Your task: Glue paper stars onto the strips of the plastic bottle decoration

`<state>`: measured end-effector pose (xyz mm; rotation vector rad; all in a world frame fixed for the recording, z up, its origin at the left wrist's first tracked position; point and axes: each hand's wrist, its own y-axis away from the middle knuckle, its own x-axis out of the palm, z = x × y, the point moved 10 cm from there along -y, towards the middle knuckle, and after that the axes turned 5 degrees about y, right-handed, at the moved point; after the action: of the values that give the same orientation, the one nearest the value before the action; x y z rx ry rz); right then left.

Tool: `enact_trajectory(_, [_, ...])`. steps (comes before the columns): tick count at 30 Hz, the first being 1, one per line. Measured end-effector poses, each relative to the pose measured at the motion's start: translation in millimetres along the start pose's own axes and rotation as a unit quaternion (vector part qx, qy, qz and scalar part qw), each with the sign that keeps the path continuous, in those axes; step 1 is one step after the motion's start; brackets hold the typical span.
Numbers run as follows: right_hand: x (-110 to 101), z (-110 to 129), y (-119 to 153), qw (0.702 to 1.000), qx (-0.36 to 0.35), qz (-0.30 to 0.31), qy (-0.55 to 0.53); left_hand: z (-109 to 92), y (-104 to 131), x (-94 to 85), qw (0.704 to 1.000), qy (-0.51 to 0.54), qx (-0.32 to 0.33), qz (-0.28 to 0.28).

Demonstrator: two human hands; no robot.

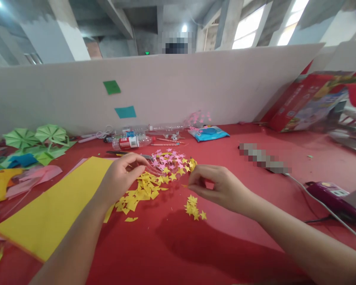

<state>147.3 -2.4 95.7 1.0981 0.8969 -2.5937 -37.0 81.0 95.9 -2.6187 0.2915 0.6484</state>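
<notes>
My left hand (123, 172) is closed, thumb and fingers bent together at the near end of a clear plastic piece (156, 170). Yellow stars (173, 176) run in a line from this piece towards my right hand (210, 180). The right fingers are pinched, and a tiny yellow-orange tip shows at them; what they hold is mostly hidden. Pink stars (167, 158) on clear plastic lie just beyond the hands. Below the left hand spreads a heap of yellow paper scraps (142, 190). A small pile of loose yellow stars (192, 206) lies below the right hand.
Yellow paper sheets (68, 198) and a yellow glue gun (1, 182) lie left. Scissors (127, 154), a plastic bottle (132, 141) and a blue packet (209, 133) lie towards the white partition (166, 87). A power strip (264, 158) with its cable lies right.
</notes>
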Motion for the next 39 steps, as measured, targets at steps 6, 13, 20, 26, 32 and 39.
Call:
enact_trajectory(6, [43.9,19.8,-9.4,0.995,-0.019,0.090,-0.037,29.3,-7.8,3.9,0.997,0.055,0.033,-0.042])
enact_trajectory(13, [48.5,-8.5,-1.8,0.999,0.007,0.030,-0.017,17.6,16.0,23.2,0.993,0.043,0.102,-0.030])
enact_trajectory(20, [30.1,-20.3,-0.8,0.998,0.023,0.020,0.054,-7.5,31.0,38.0,0.981,-0.045,0.186,-0.021])
enact_trajectory(26, [25.0,-24.2,3.7,0.996,0.051,0.037,0.057,-29.1,48.3,47.3,0.937,-0.188,0.284,-0.080])
enact_trajectory(32, [30.6,-4.4,4.4,0.998,-0.026,0.021,0.059,-25.6,45.9,55.2,0.938,-0.207,0.265,-0.090])
enact_trajectory(39, [22.9,2.7,6.3,0.996,-0.067,-0.033,0.054,-35.0,53.5,64.1,0.923,-0.211,0.304,-0.107])
